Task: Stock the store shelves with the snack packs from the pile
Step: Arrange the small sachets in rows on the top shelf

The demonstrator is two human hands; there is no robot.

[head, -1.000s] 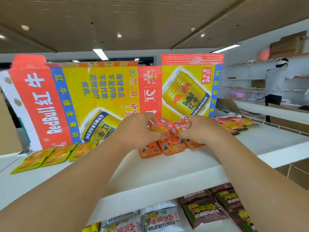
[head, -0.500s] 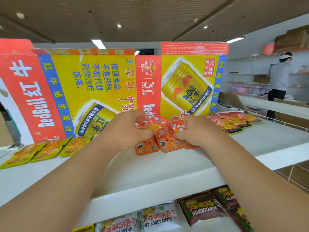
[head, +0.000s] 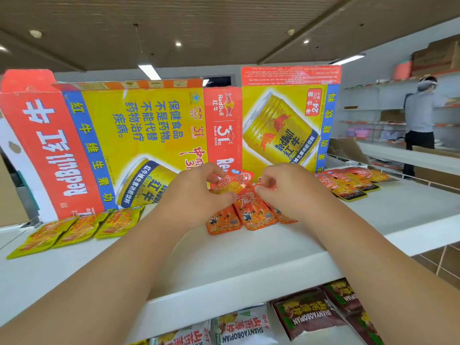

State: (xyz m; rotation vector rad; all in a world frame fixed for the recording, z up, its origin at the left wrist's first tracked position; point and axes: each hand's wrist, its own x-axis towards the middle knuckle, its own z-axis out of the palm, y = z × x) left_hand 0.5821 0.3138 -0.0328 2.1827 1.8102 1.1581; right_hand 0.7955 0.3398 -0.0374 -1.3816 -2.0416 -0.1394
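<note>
The left hand (head: 199, 192) and the right hand (head: 286, 192) reach over a white shelf (head: 224, 270) and are close together. Both pinch the top ends of some orange packs (head: 251, 215). The bottom ends of these packs rest on the shelf, side by side. Just behind them stands a big flat cardboard box (head: 124, 135) in red, yellow and blue, with drink cans drawn on it. Three yellow packs (head: 74, 227) lie in a row on the left. Red packs (head: 348, 183) lie on the right. Under the shelf lie white packs (head: 244, 327) and brown packs (head: 308, 317). A person (head: 420, 120) stands far off on the right
</note>
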